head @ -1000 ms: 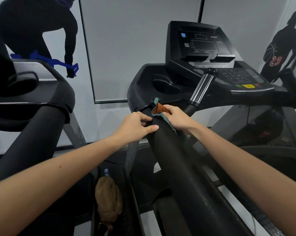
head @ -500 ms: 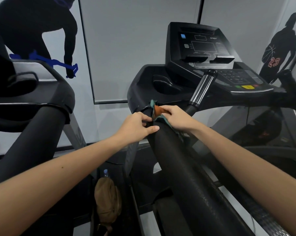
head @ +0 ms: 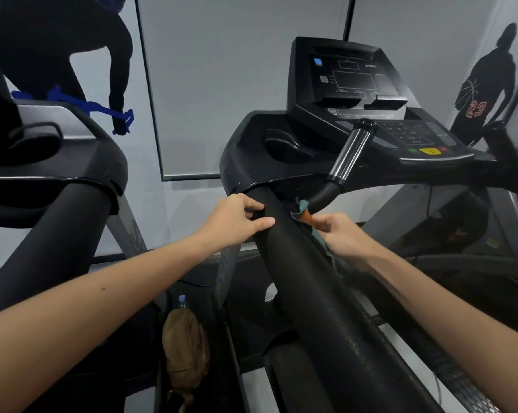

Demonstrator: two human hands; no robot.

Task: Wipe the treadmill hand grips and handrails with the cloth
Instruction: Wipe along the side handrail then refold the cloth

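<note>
- Cloth (head: 306, 217) (teal and orange) sits at frame centre, pressed on the right flank of the padded handrail (head: 311, 287).
- Right hand (head: 342, 234) pinches it.
- Left hand (head: 236, 220) grips the handrail's left side.

a gym: treadmills (head: 370, 138) side by side, athlete wall silhouettes (head: 490, 84)

Counted two treadmills: one ahead (head: 281, 150), one at far left (head: 73, 162). Two hands, left (head: 236, 219) and right (head: 341, 234). One cloth (head: 306, 217). One padded handrail (head: 311, 278) between the hands. One chrome hand grip (head: 348, 153). One console (head: 353, 81). One tan bag (head: 184, 353), one bottle (head: 182, 301). Two wall silhouettes, left (head: 52, 46) and right (head: 490, 81).
</note>
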